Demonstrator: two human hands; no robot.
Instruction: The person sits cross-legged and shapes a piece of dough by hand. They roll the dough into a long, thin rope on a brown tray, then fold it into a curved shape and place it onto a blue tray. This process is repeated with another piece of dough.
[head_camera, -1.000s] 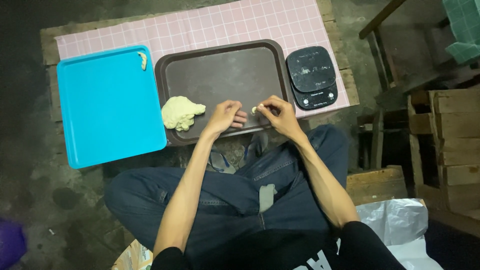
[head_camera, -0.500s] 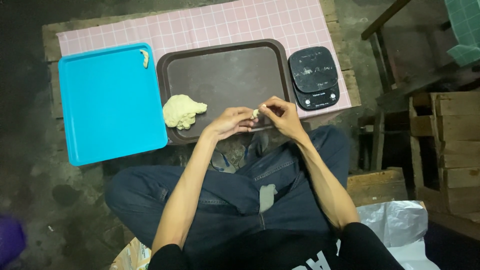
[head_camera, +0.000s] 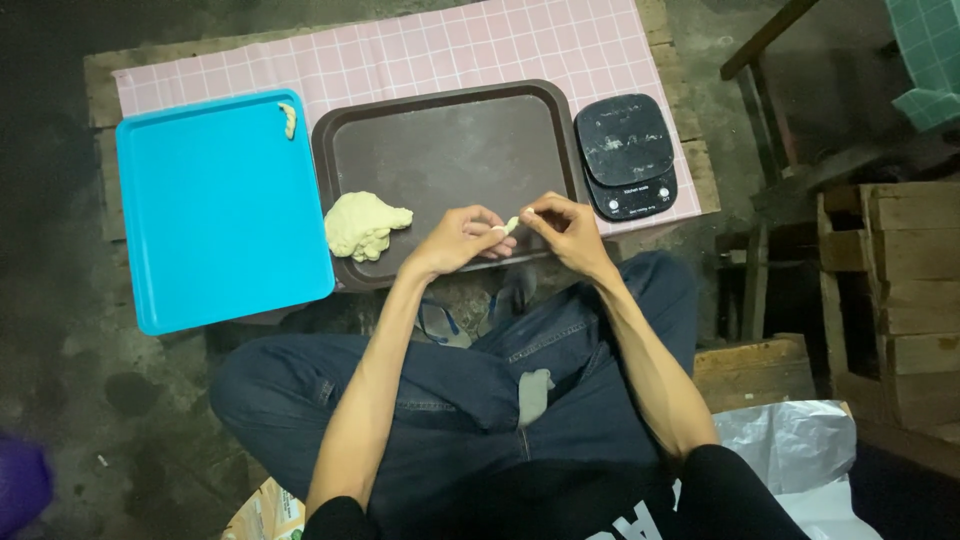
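Both hands have lifted a little off the brown tray since a second ago, when they lay flat against its near edge; now the left hand (head_camera: 455, 240) and the right hand (head_camera: 565, 228) meet in the air with a small piece of dough (head_camera: 511, 225) pinched between their fingertips. Each grip is clenched on that piece, thumb and forefinger pressing it from either side, apparently so it can be shaped clear of the tray surface. Just to the left of the grip, the larger lump of dough (head_camera: 362, 224) lies on the brown tray (head_camera: 450, 140), close enough for the left hand to reach it without stretching. Beyond the grip the tray's middle is bare. To the right of the grip sits a black kitchen scale (head_camera: 626, 152), near the right hand. Farther left of the lump lies a blue tray (head_camera: 215, 220), and at its far corner rests one small curved dough piece (head_camera: 288, 119), set well apart from the raw lump. All of this stands on a low bench covered with a pink checked cloth (head_camera: 420, 55), and the person sits cross-legged behind it.
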